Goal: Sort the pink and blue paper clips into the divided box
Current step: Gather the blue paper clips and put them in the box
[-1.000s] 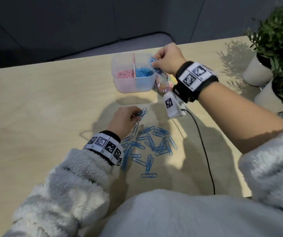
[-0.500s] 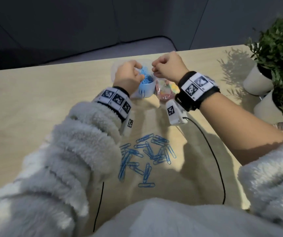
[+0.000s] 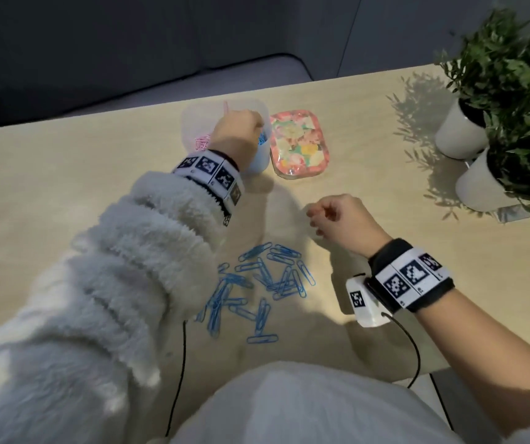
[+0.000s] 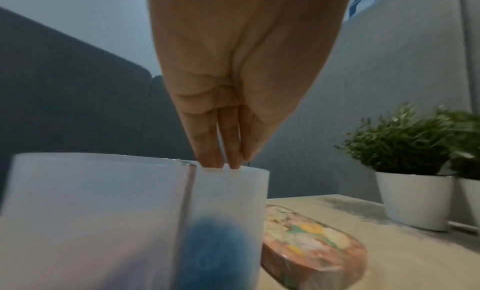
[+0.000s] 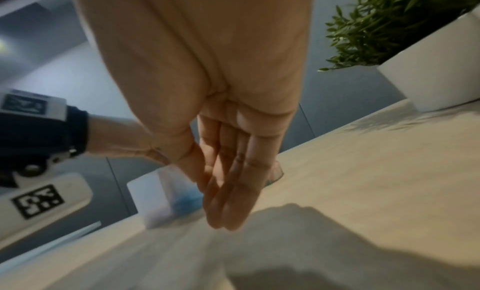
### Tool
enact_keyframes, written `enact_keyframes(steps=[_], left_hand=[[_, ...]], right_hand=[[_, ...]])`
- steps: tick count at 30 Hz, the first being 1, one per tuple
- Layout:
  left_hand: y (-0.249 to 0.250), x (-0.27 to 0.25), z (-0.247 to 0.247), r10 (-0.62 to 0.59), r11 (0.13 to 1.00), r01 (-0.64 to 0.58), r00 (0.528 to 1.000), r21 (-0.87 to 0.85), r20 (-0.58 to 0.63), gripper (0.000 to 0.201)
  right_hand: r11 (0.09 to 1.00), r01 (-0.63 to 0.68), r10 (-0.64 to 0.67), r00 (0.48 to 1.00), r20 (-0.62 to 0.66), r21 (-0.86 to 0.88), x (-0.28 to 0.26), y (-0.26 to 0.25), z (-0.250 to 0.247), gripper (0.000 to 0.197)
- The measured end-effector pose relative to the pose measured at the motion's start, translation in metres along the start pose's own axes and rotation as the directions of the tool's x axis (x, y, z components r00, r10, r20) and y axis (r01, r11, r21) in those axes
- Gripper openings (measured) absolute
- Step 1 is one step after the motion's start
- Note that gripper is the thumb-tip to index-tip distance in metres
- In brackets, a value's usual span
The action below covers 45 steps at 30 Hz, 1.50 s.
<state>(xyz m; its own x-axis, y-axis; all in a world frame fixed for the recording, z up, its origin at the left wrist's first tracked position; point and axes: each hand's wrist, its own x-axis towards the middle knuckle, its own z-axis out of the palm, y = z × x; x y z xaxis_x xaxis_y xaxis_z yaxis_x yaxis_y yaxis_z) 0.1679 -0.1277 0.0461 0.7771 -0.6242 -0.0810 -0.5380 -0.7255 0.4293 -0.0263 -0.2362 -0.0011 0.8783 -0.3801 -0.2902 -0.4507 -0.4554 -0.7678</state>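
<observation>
The translucent divided box (image 3: 192, 123) stands at the table's far side, with pink clips (image 3: 202, 143) in its left half and blue clips (image 3: 262, 140) in its right half. My left hand (image 3: 244, 126) reaches over the right half. In the left wrist view its straight fingers (image 4: 207, 150) point down and dip behind the box's rim (image 4: 103, 158), above the blue clips (image 4: 207, 245); no clip shows between them. A pile of several blue clips (image 3: 257, 283) lies on the table near me. My right hand (image 3: 321, 216) hovers just right of the pile, fingers (image 5: 228, 202) relaxed and empty.
A flowered lid (image 3: 299, 144) lies right of the box. Two potted plants in white pots (image 3: 460, 133) stand at the far right edge. A black cable (image 3: 415, 354) trails from my right wrist over the near table edge.
My right hand has drawn back from the box toward the pile. The left hand, which carried blue clips up from the pile, has lowered its fingers into the box's right half.
</observation>
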Motion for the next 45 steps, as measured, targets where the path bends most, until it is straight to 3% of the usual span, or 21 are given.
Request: enact_keyframes(steps=[2,6,10,12,14,19,21,24,27,32,36,42,45], left_hand=[[-0.005,-0.03,0.004,0.111,0.992,-0.113,0.993,-0.056,-0.046,0.028],[-0.03,-0.097,0.029,0.25,0.968,-0.249,0.963,-0.021,0.102,0.026],[-0.048,-0.142,0.052,0.172,0.982,-0.19,0.918,0.014,0.357,0.067],[-0.048,-0.156,0.06,0.147,0.986,-0.168,0.918,0.023,0.368,0.082],[-0.043,-0.161,0.066,0.145,0.987,-0.16,0.929,0.016,0.34,0.084],[-0.033,-0.158,0.075,0.159,0.987,-0.152,0.949,-0.047,0.271,0.051],[-0.035,-0.157,0.074,0.164,0.986,-0.165,0.942,-0.023,0.292,0.046],[-0.037,-0.161,0.07,0.161,0.986,-0.169,0.937,-0.002,0.311,0.057],[-0.034,-0.161,0.072,0.164,0.983,-0.18,0.935,0.023,0.315,0.056],[-0.023,-0.154,0.076,0.143,0.988,-0.153,0.947,0.012,0.289,0.032],[-0.023,-0.149,0.076,0.068,0.995,-0.086,0.95,0.046,0.304,0.026],[-0.021,-0.145,0.077,0.056,0.992,-0.09,0.94,0.086,0.338,0.02],[-0.02,-0.144,0.077,0.04,0.992,-0.08,0.932,0.095,0.361,0.019]], right_hand=[[0.989,0.017,-0.005,0.997,0.077,-0.146,-0.012,0.01,0.003,0.019],[0.95,0.144,-0.055,0.95,0.308,-0.277,-0.035,0.022,0.012,0.078],[0.86,0.236,-0.078,0.938,0.339,-0.453,-0.052,0.024,0.028,0.097],[0.855,0.245,-0.106,0.945,0.308,-0.458,-0.053,0.02,0.035,0.093],[0.865,0.241,-0.127,0.954,0.272,-0.44,-0.049,0.016,0.043,0.084],[0.868,0.273,-0.186,0.953,0.238,-0.415,-0.032,0.008,0.058,0.045],[0.879,0.259,-0.169,0.954,0.248,-0.4,-0.032,0.01,0.055,0.047],[0.887,0.251,-0.151,0.951,0.271,-0.387,-0.038,0.012,0.046,0.066],[0.846,0.263,-0.133,0.947,0.294,-0.464,-0.041,0.006,0.052,0.074],[0.865,0.23,-0.121,0.958,0.26,-0.447,-0.034,-0.005,0.069,0.043],[0.843,0.221,-0.115,0.964,0.239,-0.489,-0.031,-0.009,0.068,0.021],[0.713,0.308,-0.173,0.948,0.268,-0.63,-0.032,-0.008,0.068,0.025],[0.726,0.29,-0.155,0.953,0.262,-0.624,-0.028,-0.005,0.061,0.022]])
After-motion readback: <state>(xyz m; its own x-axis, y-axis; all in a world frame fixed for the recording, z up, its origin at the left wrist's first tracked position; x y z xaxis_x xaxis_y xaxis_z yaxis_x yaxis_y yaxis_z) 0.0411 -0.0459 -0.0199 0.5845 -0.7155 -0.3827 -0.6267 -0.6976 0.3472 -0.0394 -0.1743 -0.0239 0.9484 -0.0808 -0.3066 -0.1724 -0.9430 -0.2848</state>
